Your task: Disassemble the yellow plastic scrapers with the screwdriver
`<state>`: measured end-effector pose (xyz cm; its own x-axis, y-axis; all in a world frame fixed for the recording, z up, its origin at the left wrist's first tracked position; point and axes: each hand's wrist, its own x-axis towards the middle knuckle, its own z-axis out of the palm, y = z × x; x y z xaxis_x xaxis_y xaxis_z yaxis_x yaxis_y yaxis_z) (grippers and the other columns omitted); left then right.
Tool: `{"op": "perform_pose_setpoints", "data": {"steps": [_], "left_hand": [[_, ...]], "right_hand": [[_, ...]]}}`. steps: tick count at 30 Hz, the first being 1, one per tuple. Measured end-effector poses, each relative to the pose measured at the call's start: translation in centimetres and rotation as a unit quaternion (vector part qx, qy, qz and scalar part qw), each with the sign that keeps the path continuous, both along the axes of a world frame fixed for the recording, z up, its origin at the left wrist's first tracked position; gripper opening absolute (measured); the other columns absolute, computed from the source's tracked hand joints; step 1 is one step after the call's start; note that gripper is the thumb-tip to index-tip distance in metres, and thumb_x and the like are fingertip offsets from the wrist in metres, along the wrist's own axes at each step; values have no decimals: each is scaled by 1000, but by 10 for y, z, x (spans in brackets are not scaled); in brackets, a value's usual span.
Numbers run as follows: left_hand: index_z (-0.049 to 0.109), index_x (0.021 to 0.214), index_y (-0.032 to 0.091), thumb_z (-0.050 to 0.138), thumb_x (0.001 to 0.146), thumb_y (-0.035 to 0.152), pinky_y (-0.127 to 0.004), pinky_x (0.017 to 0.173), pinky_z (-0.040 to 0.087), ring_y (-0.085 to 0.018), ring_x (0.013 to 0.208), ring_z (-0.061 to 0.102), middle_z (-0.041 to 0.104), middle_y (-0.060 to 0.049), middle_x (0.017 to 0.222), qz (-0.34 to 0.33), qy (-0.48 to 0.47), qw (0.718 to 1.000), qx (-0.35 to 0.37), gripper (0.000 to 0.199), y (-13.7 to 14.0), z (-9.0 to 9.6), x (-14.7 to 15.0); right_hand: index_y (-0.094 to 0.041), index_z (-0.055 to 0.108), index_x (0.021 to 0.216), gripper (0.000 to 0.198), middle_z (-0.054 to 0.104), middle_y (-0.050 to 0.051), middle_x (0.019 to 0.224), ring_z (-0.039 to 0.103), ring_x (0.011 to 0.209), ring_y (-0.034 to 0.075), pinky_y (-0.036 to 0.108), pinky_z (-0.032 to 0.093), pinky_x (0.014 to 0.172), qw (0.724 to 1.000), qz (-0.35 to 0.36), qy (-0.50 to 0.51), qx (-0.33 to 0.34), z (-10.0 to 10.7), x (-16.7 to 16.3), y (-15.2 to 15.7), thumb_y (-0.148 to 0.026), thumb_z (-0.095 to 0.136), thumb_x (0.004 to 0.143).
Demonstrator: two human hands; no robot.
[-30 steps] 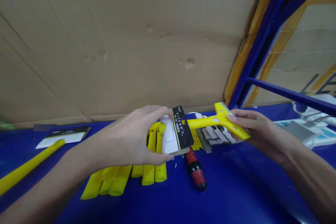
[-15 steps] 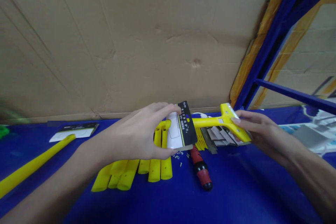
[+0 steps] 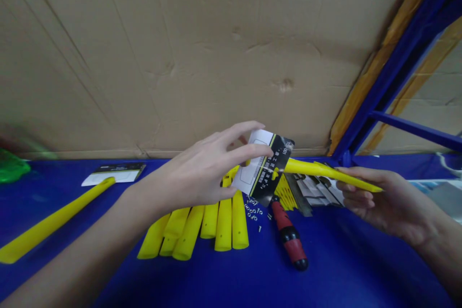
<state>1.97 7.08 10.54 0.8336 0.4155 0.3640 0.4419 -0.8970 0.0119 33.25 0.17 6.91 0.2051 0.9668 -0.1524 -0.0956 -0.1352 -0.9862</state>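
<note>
My left hand (image 3: 211,166) holds a black and white printed card (image 3: 265,166) by its edges, with the index finger across its face. Yellow shows through a hole in the card's black part. A yellow scraper (image 3: 314,168) has its head in my right hand (image 3: 386,197), turned nearly edge-on, and its shaft reaches left to the card. Part of that shaft is hidden behind the card. Below lie several yellow tubular handles (image 3: 224,224), loose screws and nuts (image 3: 254,211), and a red and black screwdriver (image 3: 288,233).
At the left, a long yellow handle (image 3: 61,219) lies against more printed cards (image 3: 113,173). Yellow slotted parts (image 3: 286,192) and grey-white flat pieces (image 3: 317,190) lie behind the screwdriver. Cardboard (image 3: 216,57) walls the back; a blue metal frame (image 3: 400,77) rises at right.
The scraper's head has rotated from face-on to nearly edge-on in my right hand. The card has tilted, and my left fingers have spread across it. The camera view has shifted slightly.
</note>
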Motion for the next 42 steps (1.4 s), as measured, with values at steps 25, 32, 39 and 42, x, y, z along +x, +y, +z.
{"op": "perform_pose_setpoints", "data": {"steps": [25,32,39,42], "left_hand": [[56,133,22,81,77,54,-48,107,50,-31,121,59,62,-11,137,34,-69,988,-134,70,2,-27,134],[68,124,20,76,76,71,-58,102,49,-42,120,59,68,-18,120,40,28,993,-107,71,17,-49,175],[71,123,16,63,92,64,-47,99,53,-34,118,66,72,-17,123,6,-33,999,-28,58,4,-40,140],[74,87,14,54,101,37,-35,68,53,-21,71,66,70,-6,76,-11,-106,991,79,34,-3,-28,114]], "right_hand": [[-15,63,85,3,62,2,81,58,59,8,14,49,47,928,-276,179,174,11,29,9,-13,61,86],[-16,63,78,5,64,1,75,60,57,8,14,50,50,923,-273,184,199,5,42,12,-16,64,83],[-18,65,73,9,67,1,68,62,57,11,17,50,47,950,-202,162,175,-4,29,15,-19,74,76],[-18,67,72,15,67,1,66,62,57,11,18,51,48,966,-146,143,159,-11,16,16,-24,81,71]]}}
